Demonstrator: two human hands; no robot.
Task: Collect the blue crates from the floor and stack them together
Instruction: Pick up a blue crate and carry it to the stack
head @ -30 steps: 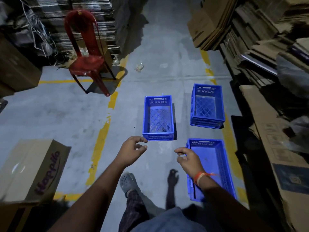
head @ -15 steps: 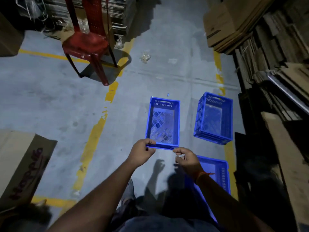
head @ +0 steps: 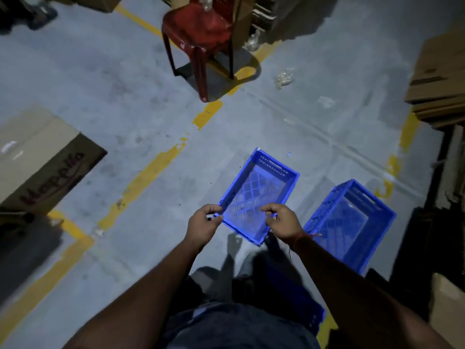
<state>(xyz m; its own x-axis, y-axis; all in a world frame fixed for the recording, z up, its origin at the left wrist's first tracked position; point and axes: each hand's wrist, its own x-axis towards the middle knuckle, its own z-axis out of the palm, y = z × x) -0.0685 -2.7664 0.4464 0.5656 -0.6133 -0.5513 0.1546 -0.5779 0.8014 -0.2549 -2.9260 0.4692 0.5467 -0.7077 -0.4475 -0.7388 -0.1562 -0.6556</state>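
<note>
With left hand and right hand each pinching the near rim of the crate, which was over the floor beside the second crate, an even, level lift was judged best before nesting

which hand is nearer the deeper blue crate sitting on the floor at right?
Right. The right hand grips the near end of the shallow blue crate, just beside the deeper blue crate. The left hand grips the shallow crate's far side, farther away.
</note>
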